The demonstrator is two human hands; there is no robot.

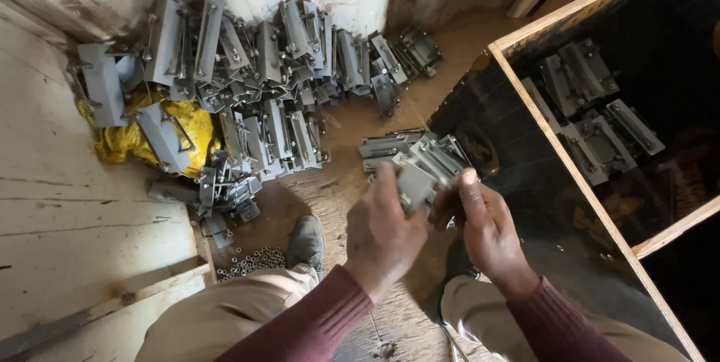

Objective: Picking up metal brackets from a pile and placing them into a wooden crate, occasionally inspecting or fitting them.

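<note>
The flat metal clamp brackets (247,85) heaped on the floor are dull grey. Beneath that heap lies a crumpled yellow plastic sack (135,137). Right of the heap, the pale-rimmed wooden crate (570,175) is black inside. Both knitted sleeves (315,324) are maroon.

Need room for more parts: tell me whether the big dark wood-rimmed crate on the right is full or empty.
Neither: the dark wood-rimmed crate is open-topped and mostly empty. Only a few grey metal brackets lie on its bottom.

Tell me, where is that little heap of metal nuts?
The nuts lie on the floor at lower left of the head view, beside the person's grey shoe and below the pile of grey brackets.
</note>
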